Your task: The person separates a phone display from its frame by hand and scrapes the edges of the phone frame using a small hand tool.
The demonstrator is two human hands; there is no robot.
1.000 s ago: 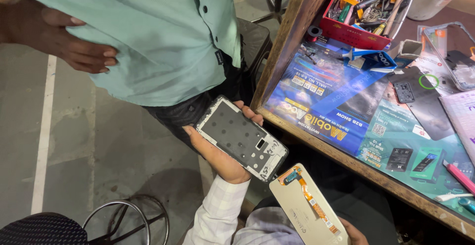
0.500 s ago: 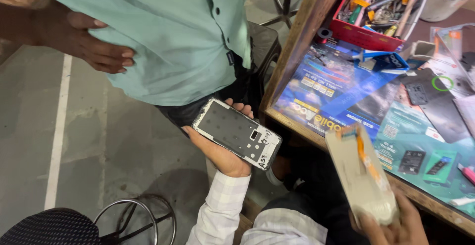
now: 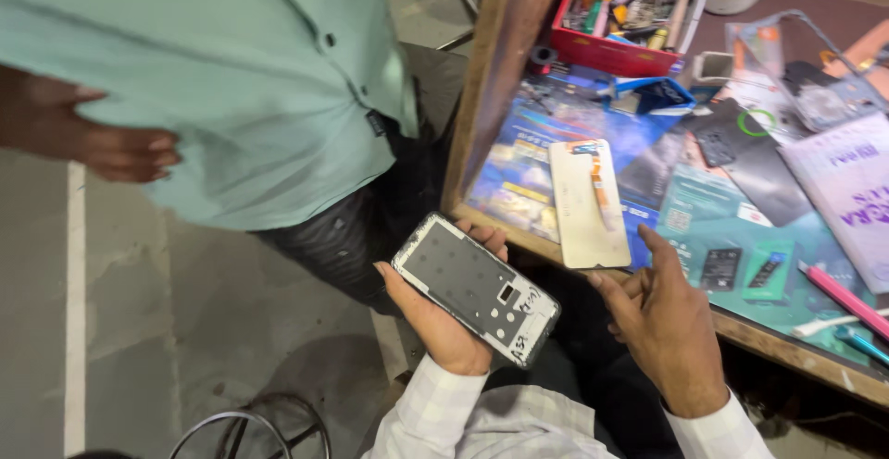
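My left hand (image 3: 443,315) cradles a phone frame (image 3: 475,288), fingers curled around its edges, the grey inner plate facing up. My right hand (image 3: 669,325) hangs loosely open, fingers half bent and holding nothing, just below a pale display panel (image 3: 587,204) lying flat on the workbench (image 3: 787,348). A red tool tray (image 3: 619,53) sits well beyond my fingertips. A person in a green shirt (image 3: 231,79) stands to the left.

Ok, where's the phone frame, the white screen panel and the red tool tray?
phone frame (image 3: 474,289), head view, middle of its grey back plate
white screen panel (image 3: 585,207), head view, its pale centre
red tool tray (image 3: 604,52), head view, its front wall
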